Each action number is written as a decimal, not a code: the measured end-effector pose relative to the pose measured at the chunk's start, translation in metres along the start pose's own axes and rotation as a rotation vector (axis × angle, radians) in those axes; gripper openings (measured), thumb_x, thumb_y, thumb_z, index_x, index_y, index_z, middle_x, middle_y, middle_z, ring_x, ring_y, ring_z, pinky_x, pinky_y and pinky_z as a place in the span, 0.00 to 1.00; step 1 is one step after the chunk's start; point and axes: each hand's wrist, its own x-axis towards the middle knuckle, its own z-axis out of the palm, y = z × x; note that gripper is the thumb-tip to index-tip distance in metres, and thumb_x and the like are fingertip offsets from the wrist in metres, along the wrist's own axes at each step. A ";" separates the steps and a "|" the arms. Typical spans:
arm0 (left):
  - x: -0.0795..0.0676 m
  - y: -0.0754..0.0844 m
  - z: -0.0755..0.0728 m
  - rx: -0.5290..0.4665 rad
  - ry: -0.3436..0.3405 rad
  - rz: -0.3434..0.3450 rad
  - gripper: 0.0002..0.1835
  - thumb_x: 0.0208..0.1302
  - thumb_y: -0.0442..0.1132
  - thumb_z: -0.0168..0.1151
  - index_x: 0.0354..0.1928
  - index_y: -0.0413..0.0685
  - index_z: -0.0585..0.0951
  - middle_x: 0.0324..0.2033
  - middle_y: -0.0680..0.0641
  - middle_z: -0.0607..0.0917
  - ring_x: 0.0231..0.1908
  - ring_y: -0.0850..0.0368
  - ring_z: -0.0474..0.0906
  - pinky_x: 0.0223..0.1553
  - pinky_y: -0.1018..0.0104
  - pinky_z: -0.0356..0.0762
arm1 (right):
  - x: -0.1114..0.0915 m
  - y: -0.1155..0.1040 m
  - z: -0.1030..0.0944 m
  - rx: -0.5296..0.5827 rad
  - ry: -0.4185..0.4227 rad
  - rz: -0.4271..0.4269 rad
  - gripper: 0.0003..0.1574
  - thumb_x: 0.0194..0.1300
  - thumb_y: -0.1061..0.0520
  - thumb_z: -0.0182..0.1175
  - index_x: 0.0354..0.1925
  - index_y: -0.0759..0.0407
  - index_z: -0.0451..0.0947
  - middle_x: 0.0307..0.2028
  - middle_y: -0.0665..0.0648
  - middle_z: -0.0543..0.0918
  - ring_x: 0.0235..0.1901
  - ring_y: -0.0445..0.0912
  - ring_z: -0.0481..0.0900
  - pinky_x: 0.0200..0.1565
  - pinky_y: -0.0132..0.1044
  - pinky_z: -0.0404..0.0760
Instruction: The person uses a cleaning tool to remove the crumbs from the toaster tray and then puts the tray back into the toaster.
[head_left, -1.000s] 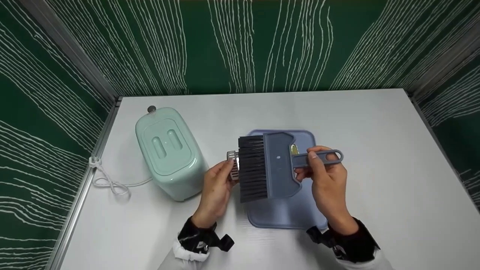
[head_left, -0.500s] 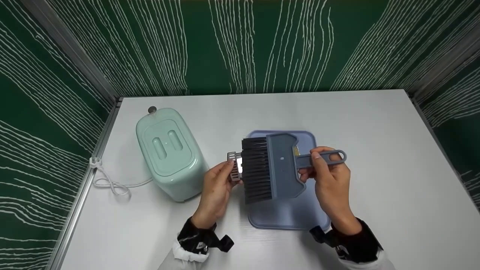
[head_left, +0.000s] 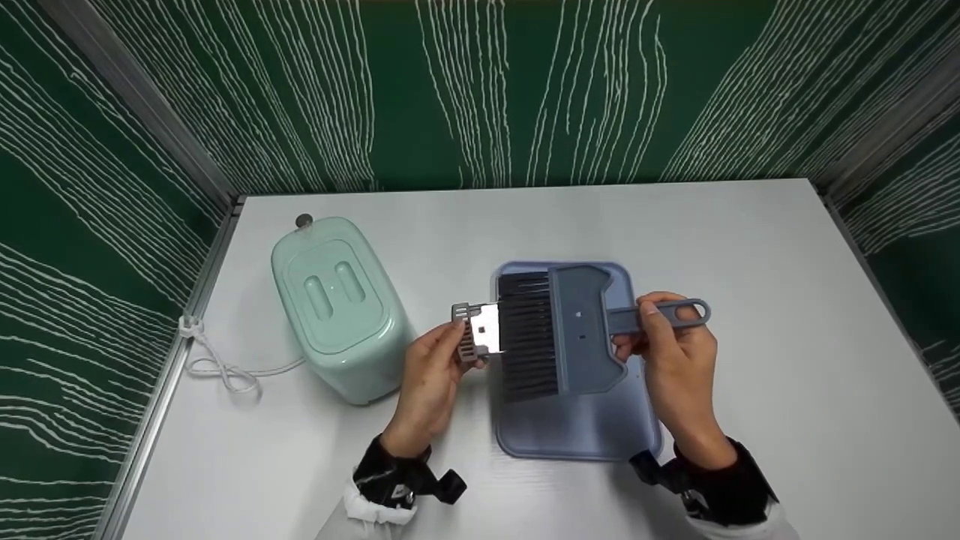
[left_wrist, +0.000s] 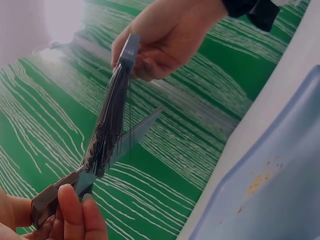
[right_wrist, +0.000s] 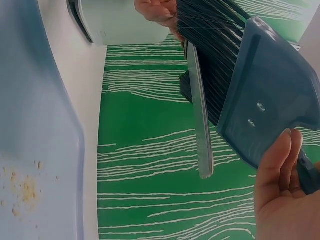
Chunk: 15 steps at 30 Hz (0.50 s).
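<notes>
My left hand point(head_left: 427, 390) pinches the grey slotted end of a thin metal crumb tray point(head_left: 486, 328). In the right wrist view the crumb tray's plate point(right_wrist: 201, 120) appears nearly edge-on. With thumb and fingers, my right hand point(head_left: 679, 375) grips the handle of a blue-grey hand brush point(head_left: 589, 330). Its dark bristles point(left_wrist: 107, 120) lie over the crumb tray and hide its right part in the head view. Below both is a blue tray point(head_left: 574, 435) on the table, with yellowish crumbs point(left_wrist: 257, 182) on it, which the brush covers in the head view.
A mint-green toaster point(head_left: 334, 289) with a lid shaped with two slots stands left of my left hand. Its white cord point(head_left: 232, 371) runs to the table's left edge. Green walls with white lines point(head_left: 510, 90) enclose the white table point(head_left: 757, 300).
My right hand has drawn the brush to the right, so more of the shiny crumb tray shows beyond the bristles. The left hand has stayed almost still.
</notes>
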 end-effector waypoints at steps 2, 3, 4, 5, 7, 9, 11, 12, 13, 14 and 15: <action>0.000 0.000 0.000 0.001 -0.002 -0.002 0.17 0.81 0.35 0.53 0.52 0.23 0.80 0.36 0.42 0.85 0.30 0.57 0.80 0.34 0.69 0.82 | 0.001 0.000 -0.002 -0.002 0.015 0.003 0.12 0.82 0.59 0.54 0.48 0.69 0.78 0.24 0.65 0.82 0.20 0.47 0.81 0.26 0.34 0.84; 0.000 0.000 0.000 0.002 -0.003 -0.002 0.17 0.81 0.35 0.53 0.53 0.22 0.80 0.37 0.41 0.85 0.30 0.57 0.80 0.34 0.70 0.82 | 0.001 0.000 -0.003 -0.005 0.022 0.004 0.12 0.82 0.60 0.54 0.48 0.69 0.79 0.23 0.65 0.82 0.19 0.47 0.81 0.26 0.34 0.84; 0.000 0.001 -0.001 0.005 -0.005 -0.001 0.17 0.81 0.35 0.53 0.53 0.23 0.80 0.37 0.41 0.85 0.31 0.57 0.80 0.34 0.70 0.82 | 0.002 0.000 -0.004 0.005 0.027 0.008 0.12 0.81 0.60 0.54 0.48 0.69 0.78 0.23 0.65 0.82 0.19 0.47 0.81 0.26 0.34 0.84; -0.001 0.001 -0.001 0.010 -0.007 0.001 0.17 0.81 0.36 0.53 0.53 0.23 0.80 0.37 0.41 0.85 0.31 0.57 0.81 0.34 0.70 0.82 | 0.003 0.000 -0.005 0.014 0.032 0.011 0.11 0.81 0.60 0.54 0.47 0.69 0.78 0.23 0.65 0.82 0.19 0.47 0.81 0.26 0.34 0.84; -0.001 0.001 -0.001 0.016 -0.009 0.002 0.17 0.81 0.36 0.54 0.54 0.23 0.80 0.38 0.41 0.85 0.32 0.57 0.81 0.35 0.69 0.82 | 0.003 0.000 -0.008 0.030 0.041 0.015 0.11 0.81 0.61 0.54 0.47 0.69 0.78 0.22 0.64 0.82 0.19 0.47 0.81 0.25 0.34 0.84; -0.001 0.001 -0.001 0.023 -0.012 0.004 0.17 0.81 0.36 0.53 0.54 0.22 0.79 0.38 0.40 0.85 0.32 0.57 0.81 0.35 0.69 0.82 | 0.004 0.000 -0.010 0.045 0.053 0.022 0.10 0.81 0.61 0.54 0.47 0.70 0.77 0.22 0.63 0.82 0.19 0.47 0.81 0.25 0.34 0.84; -0.001 0.001 -0.001 0.027 -0.017 0.006 0.18 0.82 0.36 0.53 0.54 0.22 0.79 0.38 0.40 0.85 0.33 0.57 0.81 0.36 0.69 0.82 | 0.005 0.000 -0.012 0.046 0.067 0.028 0.10 0.81 0.62 0.54 0.47 0.69 0.78 0.22 0.63 0.82 0.18 0.47 0.81 0.25 0.34 0.84; -0.001 0.001 -0.001 0.029 -0.018 0.007 0.18 0.82 0.36 0.52 0.54 0.22 0.79 0.38 0.40 0.85 0.32 0.57 0.81 0.35 0.69 0.82 | 0.005 0.000 -0.013 0.041 0.074 0.032 0.10 0.81 0.61 0.54 0.47 0.69 0.78 0.23 0.63 0.82 0.19 0.47 0.81 0.25 0.34 0.84; -0.001 0.001 -0.001 0.029 -0.019 0.007 0.18 0.82 0.36 0.52 0.54 0.21 0.79 0.38 0.40 0.85 0.32 0.57 0.81 0.35 0.69 0.82 | 0.005 0.000 -0.015 0.038 0.080 0.037 0.10 0.81 0.61 0.54 0.47 0.69 0.78 0.23 0.63 0.82 0.19 0.47 0.81 0.25 0.34 0.84; -0.001 0.001 -0.001 0.030 -0.020 0.007 0.18 0.82 0.35 0.51 0.54 0.21 0.79 0.38 0.40 0.85 0.32 0.57 0.81 0.35 0.69 0.82 | 0.005 0.000 -0.016 0.036 0.087 0.044 0.10 0.81 0.61 0.54 0.47 0.69 0.78 0.24 0.64 0.82 0.19 0.47 0.81 0.26 0.34 0.84; -0.001 0.002 -0.001 0.031 -0.022 0.009 0.19 0.82 0.36 0.51 0.55 0.21 0.79 0.38 0.40 0.86 0.31 0.57 0.81 0.35 0.70 0.82 | 0.006 0.000 -0.017 0.037 0.093 0.049 0.11 0.81 0.61 0.54 0.47 0.69 0.78 0.24 0.64 0.82 0.19 0.48 0.81 0.26 0.34 0.84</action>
